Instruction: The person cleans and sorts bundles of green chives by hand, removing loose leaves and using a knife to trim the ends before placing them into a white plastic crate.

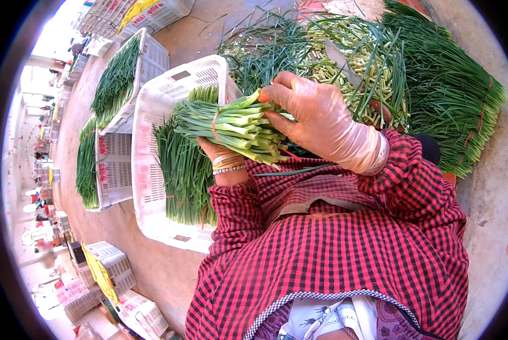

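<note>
I see both hands closed on one bundle of green stalks (231, 126), held up in front of the chest, just above the near edge of a white plastic crate (146, 187). The right hand (316, 116), in a thin translucent glove, wraps over the cut ends of the bundle with fingers curled around it. The left hand (220, 152) supports the bundle from beneath; it is mostly hidden by the stalks, so I can only confirm the wrist, with its beaded bracelets, and part of the palm pressed to the underside. A red band (214, 126) circles the bundle near its middle. The crate below holds more tied greens lying lengthwise. A second white crate (115, 164) with greens stands just beside it on the left. Beyond the hands a loose heap of cut stalks (350, 62) lies on the concrete floor (492, 198), with a large pile of leafy greens (452, 90) to its right.
</note>
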Motion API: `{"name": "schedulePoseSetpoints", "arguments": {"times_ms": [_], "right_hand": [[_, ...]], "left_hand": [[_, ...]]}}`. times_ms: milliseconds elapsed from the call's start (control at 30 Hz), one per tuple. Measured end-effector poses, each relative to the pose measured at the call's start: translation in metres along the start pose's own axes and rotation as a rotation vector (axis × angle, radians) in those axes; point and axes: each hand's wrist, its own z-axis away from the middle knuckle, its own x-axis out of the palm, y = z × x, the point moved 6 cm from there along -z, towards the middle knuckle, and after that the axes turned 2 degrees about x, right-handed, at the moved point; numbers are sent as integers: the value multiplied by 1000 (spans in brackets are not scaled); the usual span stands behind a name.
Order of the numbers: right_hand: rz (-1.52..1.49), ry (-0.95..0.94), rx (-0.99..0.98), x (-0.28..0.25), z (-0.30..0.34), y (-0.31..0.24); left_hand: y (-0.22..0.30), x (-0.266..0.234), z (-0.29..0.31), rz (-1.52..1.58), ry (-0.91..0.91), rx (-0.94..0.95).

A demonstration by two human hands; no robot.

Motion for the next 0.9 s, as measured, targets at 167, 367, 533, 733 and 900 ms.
{"name": "schedulePoseSetpoints", "arguments": {"times_ms": [167,367,533,733,900], "right_hand": [[180,-133,-49,7,2,5],[-34,-134,15,-11,15,15],[-256,-50,76,-85,42,36],[-406,257,583,-180,116,158],[-318,546,698,-224,158,223]], "left_hand": [[2,-7,-2,74,-46,24],[9,36,10,35,-94,12],[41,9,2,347,-463,-113],[55,9,20,89,-116,27],[52,14,16,56,-239,86]]}}
